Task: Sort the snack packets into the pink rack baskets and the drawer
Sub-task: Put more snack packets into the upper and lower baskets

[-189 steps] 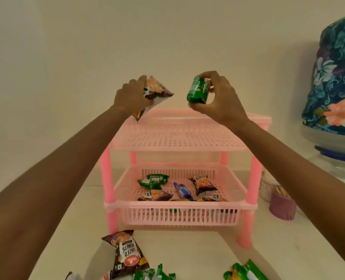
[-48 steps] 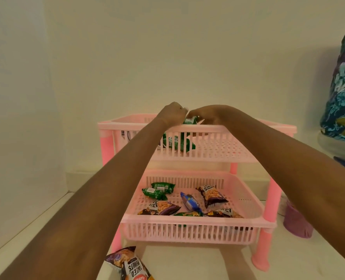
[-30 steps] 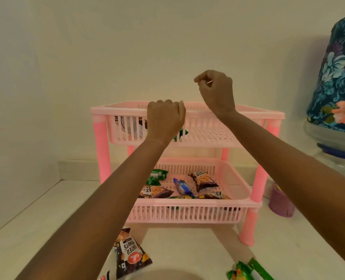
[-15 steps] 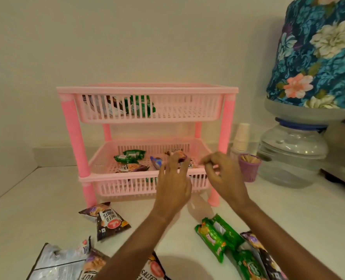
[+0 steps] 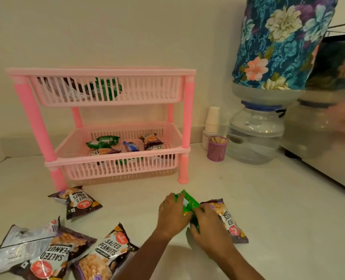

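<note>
I am looking down at the worktop (image 5: 268, 209), where both hands are working close together near the middle of its front edge. The left hand (image 5: 172, 216) is curling its fingers over the green packets (image 5: 188, 202), gripping their left side. The right hand (image 5: 211, 229) is pressing down on their near end with bent fingers, and I cannot tell whether it is actually pinching one. Its outer side is touching a salted peanut packet (image 5: 227, 219) lying just beside the green ones. The pink rack (image 5: 187, 118) is standing toward the back edge, left of centre. Its upper basket (image 5: 147, 91) is holding a green pack (image 5: 107, 88) and a dark one behind the slats, and its lower basket (image 5: 117, 167) is holding several small packs. Another peanut packet (image 5: 78, 201) is lying just in front of the rack's left leg. Two more (image 5: 54, 255) are overlapping a silvery bag (image 5: 20, 245) at the front left corner. A water jar (image 5: 254, 136) under a floral cover (image 5: 279, 37) is sitting at the back right, with stacked paper cups (image 5: 212, 120) and a purple cup (image 5: 217, 148) between it and the rack.
</note>
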`<state>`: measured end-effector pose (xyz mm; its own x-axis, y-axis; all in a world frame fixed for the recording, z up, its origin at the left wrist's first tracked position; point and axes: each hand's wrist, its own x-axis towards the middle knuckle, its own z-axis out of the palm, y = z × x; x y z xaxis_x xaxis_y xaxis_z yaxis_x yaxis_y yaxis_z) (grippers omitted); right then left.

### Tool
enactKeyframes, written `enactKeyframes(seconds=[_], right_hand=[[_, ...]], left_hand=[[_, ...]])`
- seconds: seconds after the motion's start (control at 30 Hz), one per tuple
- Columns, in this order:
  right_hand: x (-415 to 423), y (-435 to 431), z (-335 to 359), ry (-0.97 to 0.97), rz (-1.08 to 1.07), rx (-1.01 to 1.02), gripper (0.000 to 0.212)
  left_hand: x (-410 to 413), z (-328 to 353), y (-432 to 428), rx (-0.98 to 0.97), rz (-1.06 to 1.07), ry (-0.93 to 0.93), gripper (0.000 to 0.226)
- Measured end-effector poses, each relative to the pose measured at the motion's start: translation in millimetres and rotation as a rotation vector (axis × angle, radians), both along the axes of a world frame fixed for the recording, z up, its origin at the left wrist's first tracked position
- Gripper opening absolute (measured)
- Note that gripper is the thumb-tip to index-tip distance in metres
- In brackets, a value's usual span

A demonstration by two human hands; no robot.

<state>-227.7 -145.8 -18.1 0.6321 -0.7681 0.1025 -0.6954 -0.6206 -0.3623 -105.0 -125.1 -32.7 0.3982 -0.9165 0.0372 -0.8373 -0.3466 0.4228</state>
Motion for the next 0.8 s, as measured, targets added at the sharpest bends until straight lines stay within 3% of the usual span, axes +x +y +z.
enactKeyframes(seconds=[0.1,0.2,0.37,0.6,0.8], right_hand=[[-6.3,8.8,-10.5,0.126,-0.005,0.0,0.046],[-9.2,9.2,-14.0,0.186,-0.03,-0.101,0.069],[-13.3,9.5,-16.1,0.216,-0.01,0.068,0.069],[-18.7,3.3,-7.1,0.113,0.049,0.109,0.062],[-15.7,2.0,12.6,-0.057,0.077,0.131,0.059]], left_hand=[[1.0,-7.9,-1.0,0.0,0.029,0.04,0.058],[3.6,-10.4,0.7,0.032,0.035,0.064,0.064],[13.6,-9.7,9.5,0.196,-0.059,0.021,0.104],[5.6,-9.5,14.7,-0.043,0.081,0.075,0.052],[6.6,-1.4,17.4,-0.289,0.261,0.317,0.043]])
